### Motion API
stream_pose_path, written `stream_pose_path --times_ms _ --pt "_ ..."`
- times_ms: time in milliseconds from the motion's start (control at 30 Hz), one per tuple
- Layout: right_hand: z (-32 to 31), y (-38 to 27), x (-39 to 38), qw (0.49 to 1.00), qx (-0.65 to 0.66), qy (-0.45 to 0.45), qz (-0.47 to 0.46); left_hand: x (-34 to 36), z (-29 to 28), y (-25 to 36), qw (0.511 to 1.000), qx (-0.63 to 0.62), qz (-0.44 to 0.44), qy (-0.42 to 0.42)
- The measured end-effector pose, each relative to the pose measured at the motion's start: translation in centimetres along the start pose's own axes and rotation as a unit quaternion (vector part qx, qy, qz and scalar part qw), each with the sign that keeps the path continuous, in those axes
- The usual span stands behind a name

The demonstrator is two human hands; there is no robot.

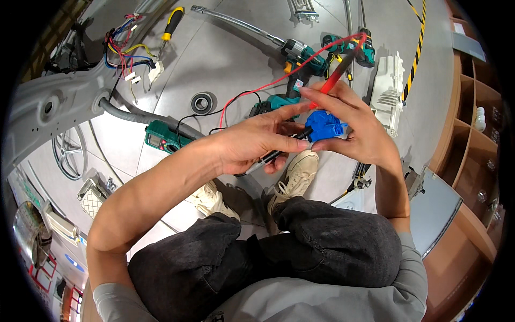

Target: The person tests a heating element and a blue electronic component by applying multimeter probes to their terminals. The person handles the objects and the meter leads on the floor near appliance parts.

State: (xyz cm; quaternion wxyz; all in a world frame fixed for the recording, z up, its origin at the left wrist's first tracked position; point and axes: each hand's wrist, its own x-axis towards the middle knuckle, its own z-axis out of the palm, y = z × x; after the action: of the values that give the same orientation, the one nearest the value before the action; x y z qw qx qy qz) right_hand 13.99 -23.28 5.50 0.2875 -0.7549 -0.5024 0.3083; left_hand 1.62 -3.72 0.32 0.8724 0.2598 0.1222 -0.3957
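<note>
Much of the blue part (pixel 324 126) is covered by your fingers, so you can't make out its full outline or tell its long axis; it sits at two o'clock from the centre of the view, between your hands, with a short blocky piece of it facing about four o'clock. The tip of the red probe (pixel 337 75) is also hard to make out where it comes down to the part; its shaft runs along a one-to-seven line, the working end toward seven. The black probe (pixel 268 156) lies along a two-to-eight line, its upper end at the blue part and its middle partly behind your fingers. Your left hand (pixel 257 138) is curled nearly closed, thumb and fingers gripping the black probe. Your right hand (pixel 363 129) is half closed, thumb and bent fingers around the blue part, with the red probe across its fingers; whether they grip that probe, you can't tell. At nine o'clock from the part lies the green multimeter (pixel 163 138), its lower end hidden by your left forearm. The red lead (pixel 279 80) arcs over toward one o'clock, while the black lead (pixel 185 118) goes out of sight in places.
</note>
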Motion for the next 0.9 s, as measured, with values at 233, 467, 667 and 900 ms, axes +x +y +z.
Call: stream_pose_path --times_ms 233,467,667,900 --pt "-0.5 -0.1 0.1 0.995 0.027 0.077 -0.060 -0.5 1.1 0.5 1.000 0.023 0.004 0.005" --pt "-0.6 1.4 -0.5 0.975 0.215 0.050 -0.020 -0.6 2.6 1.2 0.999 -0.026 0.004 -0.020" --pt "-0.9 2.8 0.3 0.941 0.337 0.013 -0.006 -0.6 4.0 2.0 0.997 -0.074 -0.019 0.006" --pt "-1.9 2.8 1.4 0.966 0.250 0.030 -0.066 -0.3 4.4 1.9 0.996 -0.065 0.058 0.032"
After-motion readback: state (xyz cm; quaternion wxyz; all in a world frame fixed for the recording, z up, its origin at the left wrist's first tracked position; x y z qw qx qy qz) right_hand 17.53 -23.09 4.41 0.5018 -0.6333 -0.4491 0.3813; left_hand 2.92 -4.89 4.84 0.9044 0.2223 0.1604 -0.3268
